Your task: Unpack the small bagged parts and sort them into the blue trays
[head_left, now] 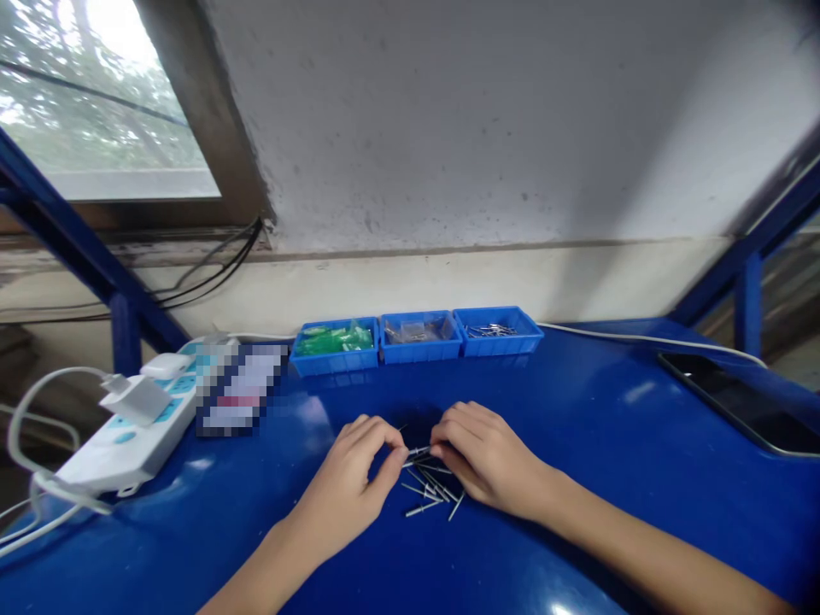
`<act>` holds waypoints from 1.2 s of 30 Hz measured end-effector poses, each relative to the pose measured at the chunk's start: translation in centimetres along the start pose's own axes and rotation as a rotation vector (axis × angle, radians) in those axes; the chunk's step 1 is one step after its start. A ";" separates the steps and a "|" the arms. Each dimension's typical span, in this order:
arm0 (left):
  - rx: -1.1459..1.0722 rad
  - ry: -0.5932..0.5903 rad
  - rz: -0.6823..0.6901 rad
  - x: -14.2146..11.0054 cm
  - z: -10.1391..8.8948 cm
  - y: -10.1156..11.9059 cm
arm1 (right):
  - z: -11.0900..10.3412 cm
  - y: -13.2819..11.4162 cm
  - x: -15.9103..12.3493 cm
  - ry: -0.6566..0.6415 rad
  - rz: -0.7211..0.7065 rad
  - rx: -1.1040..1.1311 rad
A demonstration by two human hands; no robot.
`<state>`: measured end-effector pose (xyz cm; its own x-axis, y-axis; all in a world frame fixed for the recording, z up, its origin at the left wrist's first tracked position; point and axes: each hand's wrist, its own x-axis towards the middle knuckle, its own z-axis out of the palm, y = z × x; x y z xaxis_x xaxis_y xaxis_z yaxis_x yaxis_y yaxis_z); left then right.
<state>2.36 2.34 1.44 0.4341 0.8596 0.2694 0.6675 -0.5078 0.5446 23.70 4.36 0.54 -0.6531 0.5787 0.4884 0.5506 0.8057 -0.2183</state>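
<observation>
Just above the blue tabletop, my left hand [352, 478] is closed in a pinch of thumb and forefinger on one end of a thin silver blind rivet [419, 450]. My right hand [490, 457] pinches the other end, so the rivet spans the small gap between both sets of fingertips. Below and between the hands lies a loose pile of several blind rivets [432, 489], thin metal pins pointing in different directions. Part of the pile is hidden behind my right fingers.
Three blue bins stand by the wall: one with green packets [333, 366], one with clear bags [419, 350], one with metal pins [503, 344]. A white power strip [137, 444] with cables and a blurred-out phone-like object [240, 393] lie left. A dark phone [743, 401] lies right.
</observation>
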 end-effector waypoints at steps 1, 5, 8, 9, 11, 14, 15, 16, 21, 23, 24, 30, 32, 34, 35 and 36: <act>0.001 0.017 0.001 0.0 0.0 0.0 | 0.0 0.0 0.0 0.015 0.008 -0.012; 0.028 0.054 0.048 0.0 0.0 -0.1 | 0.1 -0.1 -0.1 0.044 0.018 -0.025; 0.037 0.081 0.033 0.0 0.1 -0.1 | 0.0 -0.3 -0.1 0.042 0.013 -0.007; 0.037 0.091 0.021 0.0 0.1 -0.1 | -0.1 -0.3 -0.1 0.047 0.010 -0.004; 0.025 0.102 0.004 0.0 0.1 0.0 | 0.0 -0.3 -0.1 0.059 0.000 -0.006; -0.012 0.087 0.002 -0.1 0.2 0.2 | 0.1 -0.3 -0.1 0.071 -0.012 -0.014; -0.023 0.080 0.000 -0.1 0.2 0.2 | 0.2 -0.3 -0.2 0.074 -0.014 -0.015; -0.031 0.074 -0.003 -0.1 0.2 0.2 | 0.2 -0.3 -0.2 0.081 -0.018 -0.017; 0.040 0.006 -0.031 -0.1 0.1 -0.4 | -1.7 0.9 -0.3 0.257 -0.093 -0.089; 0.102 -0.063 -0.006 -0.1 0.0 -0.8 | -3.4 2.6 -0.2 0.427 -0.033 -0.179; 0.129 -0.094 0.016 -0.1 0.0 -0.9 | -4.3 3.6 -0.1 0.506 0.048 -0.247; 0.204 -0.096 0.061 -0.3 0.5 -1.1 | -5.7 7.7 -0.7 0.339 0.553 -0.490; 0.187 -0.082 0.030 -0.3 0.6 -0.9 | -4.3 6.5 -0.9 0.223 0.499 -0.332; 0.159 -0.076 -0.005 -0.3 0.7 -0.6 | -2.8 4.2 -0.8 0.124 0.365 -0.152; 0.146 -0.074 -0.019 -0.2 0.7 -0.5 | -2.2 2.9 -0.6 0.068 0.280 -0.101; 0.131 -0.073 -0.030 -0.2 0.6 -0.4 | -1.7 1.7 -0.4 0.000 0.190 -0.066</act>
<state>2.40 2.36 0.65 0.4524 0.8705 0.1938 0.7521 -0.4891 0.4418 25.76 5.33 1.37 -0.5341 0.7198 0.4435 0.6969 0.6718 -0.2511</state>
